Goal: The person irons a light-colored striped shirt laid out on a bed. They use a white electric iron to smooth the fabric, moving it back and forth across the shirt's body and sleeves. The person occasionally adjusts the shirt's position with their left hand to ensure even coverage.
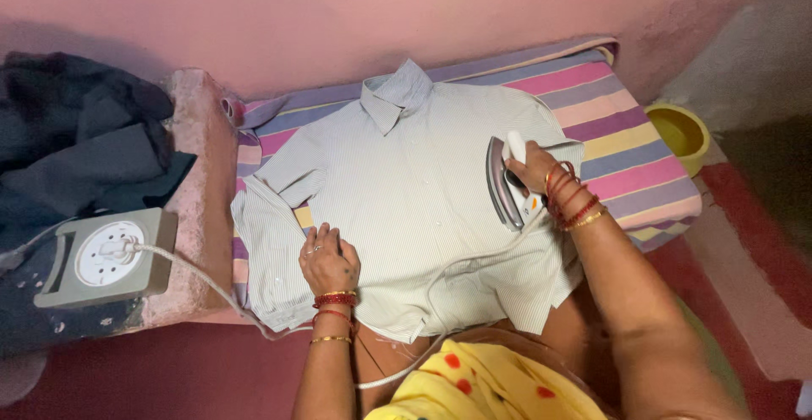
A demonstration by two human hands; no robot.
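A pale striped short-sleeved shirt point(414, 175) lies spread flat, collar away from me, on a multicoloured striped cloth point(626, 141). My left hand point(328, 259) rests palm down on the shirt's lower left part, fingers apart, pressing the fabric. My right hand point(533, 168) grips the white handle of an electric iron point(506, 185), which stands tilted on its side on the shirt's right half, its metal soleplate facing left. The iron's white cord point(440, 289) runs across the shirt's hem toward me.
A grey extension socket box point(106, 258) with a white plug and cable sits at the left on a pink ledge. Dark clothes point(76, 137) are piled behind it. A yellow bowl point(677, 132) stands at the right by the pink wall.
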